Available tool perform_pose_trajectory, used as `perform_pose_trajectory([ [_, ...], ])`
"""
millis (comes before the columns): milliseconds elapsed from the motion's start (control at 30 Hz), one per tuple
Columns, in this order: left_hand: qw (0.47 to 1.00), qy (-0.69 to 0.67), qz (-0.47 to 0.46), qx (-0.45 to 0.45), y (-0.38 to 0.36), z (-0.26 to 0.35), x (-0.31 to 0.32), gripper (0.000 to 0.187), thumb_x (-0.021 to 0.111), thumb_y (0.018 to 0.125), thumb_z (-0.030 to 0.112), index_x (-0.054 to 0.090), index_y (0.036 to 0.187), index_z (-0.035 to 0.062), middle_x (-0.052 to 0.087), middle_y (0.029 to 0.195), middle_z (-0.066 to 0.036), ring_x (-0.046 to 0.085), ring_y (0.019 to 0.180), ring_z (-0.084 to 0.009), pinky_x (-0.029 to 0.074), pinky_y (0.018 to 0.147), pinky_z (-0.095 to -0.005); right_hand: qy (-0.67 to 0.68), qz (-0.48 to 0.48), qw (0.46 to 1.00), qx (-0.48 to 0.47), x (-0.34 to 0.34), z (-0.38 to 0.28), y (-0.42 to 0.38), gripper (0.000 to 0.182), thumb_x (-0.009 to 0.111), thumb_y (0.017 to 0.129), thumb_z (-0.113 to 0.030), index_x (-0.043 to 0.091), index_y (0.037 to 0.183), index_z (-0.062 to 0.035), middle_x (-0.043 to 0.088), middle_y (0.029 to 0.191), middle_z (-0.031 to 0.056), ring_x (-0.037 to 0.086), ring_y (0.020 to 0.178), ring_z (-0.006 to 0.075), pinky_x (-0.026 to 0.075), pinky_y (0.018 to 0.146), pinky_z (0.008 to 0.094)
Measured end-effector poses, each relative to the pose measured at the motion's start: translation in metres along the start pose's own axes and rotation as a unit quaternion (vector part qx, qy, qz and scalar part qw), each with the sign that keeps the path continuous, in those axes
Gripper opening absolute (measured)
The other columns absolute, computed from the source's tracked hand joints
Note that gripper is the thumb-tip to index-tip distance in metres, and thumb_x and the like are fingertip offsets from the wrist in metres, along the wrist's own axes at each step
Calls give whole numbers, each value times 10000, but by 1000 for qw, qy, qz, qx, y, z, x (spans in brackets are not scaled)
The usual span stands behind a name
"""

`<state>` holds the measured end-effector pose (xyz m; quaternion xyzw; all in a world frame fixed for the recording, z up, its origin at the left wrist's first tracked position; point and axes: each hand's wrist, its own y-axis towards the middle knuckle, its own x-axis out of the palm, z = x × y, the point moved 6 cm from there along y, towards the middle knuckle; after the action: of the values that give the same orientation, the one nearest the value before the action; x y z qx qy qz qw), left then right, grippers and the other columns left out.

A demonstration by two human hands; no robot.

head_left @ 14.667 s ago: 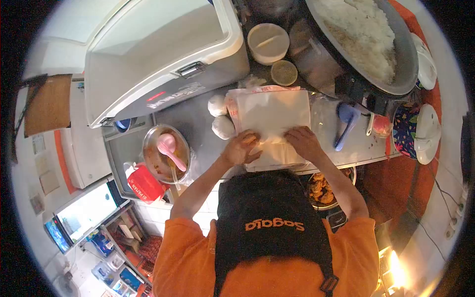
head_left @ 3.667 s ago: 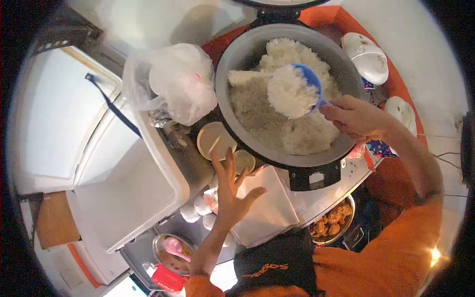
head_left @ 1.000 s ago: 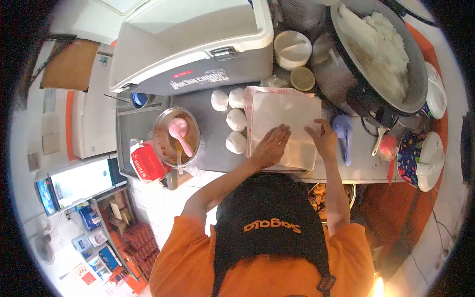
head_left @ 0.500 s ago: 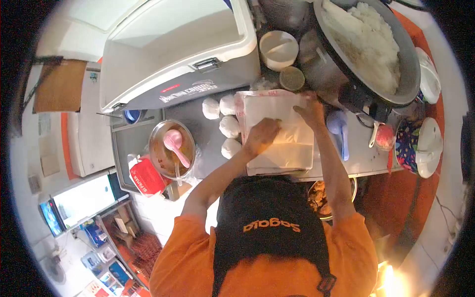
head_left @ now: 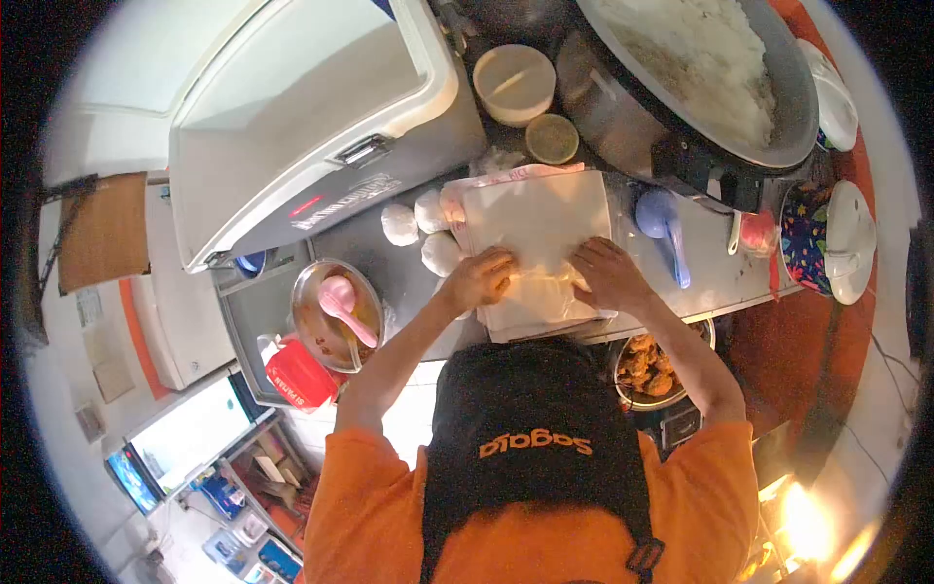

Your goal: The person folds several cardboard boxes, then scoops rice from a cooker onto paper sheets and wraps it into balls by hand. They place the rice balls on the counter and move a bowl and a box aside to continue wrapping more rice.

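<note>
A stack of pale wrapping paper (head_left: 545, 219) lies on the metal counter in front of me, its top sheet creased toward the near edge. My left hand (head_left: 477, 280) rests over the stack's left side with fingers curled together. A small yellowish spot shows at its fingertips, too small to name. Across from it, my right hand (head_left: 611, 274) lies on the right part of the paper, fingers stretched and thumb apart. Several round white wrapped bundles (head_left: 400, 225) sit just left of the stack. A blue rice scoop (head_left: 664, 229) lies to the right.
A big open cooler box (head_left: 365, 195) stands at the back left; a large pot of rice (head_left: 593, 107) is at the back right. Left are a metal bowl (head_left: 309, 326) with a pink ladle (head_left: 342, 304) and a red box (head_left: 300, 372). Fried food (head_left: 647, 368) sits below the counter edge.
My right hand has come down from the paper's top right corner to its right middle. My left hand has drawn back toward the left side. The view has shifted and turned slightly.
</note>
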<state>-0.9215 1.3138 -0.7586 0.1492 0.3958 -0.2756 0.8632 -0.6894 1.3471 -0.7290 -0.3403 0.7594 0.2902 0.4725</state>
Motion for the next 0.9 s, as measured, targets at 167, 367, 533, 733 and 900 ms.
perform_pose_trajectory([
  [167, 996, 69, 34, -35, 5, -23, 13, 238, 679, 792, 48, 694, 1029, 70, 651, 1147, -112, 628, 1106, -293, 550, 913, -404, 55, -48, 995, 68, 39, 22, -4, 311, 655, 838, -205, 656, 1120, -75, 681, 1152, 169, 648, 1033, 349, 511, 943, 504],
  [367, 967, 41, 68, -241, 30, -38, 16, 149, 653, 803, 27, 716, 937, 44, 647, 1151, -156, 599, 1135, -334, 521, 944, -407, 15, 8, 954, 299, 29, 23, 21, 165, 620, 920, -179, 676, 1062, -117, 715, 1044, 143, 688, 929, 358, 560, 763, 500],
  [533, 904, -258, 201, -276, 0, -21, 47, 253, 555, 985, 174, 636, 1186, 43, 608, 1224, -177, 611, 1130, -325, 534, 923, -441, 216, 68, 933, 281, 5, -1, 20, 186, 697, 877, -75, 656, 1058, -81, 711, 959, 146, 689, 800, 357, 564, 701, 439],
  [733, 355, -836, 156, -389, -20, 97, 9, 450, 503, 1046, 291, 454, 1392, 7, 588, 1285, -139, 639, 1123, -298, 549, 1004, -437, 396, 132, 906, 66, -52, -68, 6, 379, 748, 725, 26, 647, 1076, -74, 671, 1039, 118, 601, 1011, 318, 478, 923, 389],
  [900, 508, -790, 111, -325, -44, 155, -22, 592, 694, 900, 166, 435, 1409, 9, 601, 1271, -126, 652, 1117, -276, 583, 952, -439, 582, -16, 805, 110, -44, -88, 23, 521, 794, 616, -46, 578, 1089, -77, 527, 1231, 156, 467, 1256, 342, 378, 1077, 406],
])
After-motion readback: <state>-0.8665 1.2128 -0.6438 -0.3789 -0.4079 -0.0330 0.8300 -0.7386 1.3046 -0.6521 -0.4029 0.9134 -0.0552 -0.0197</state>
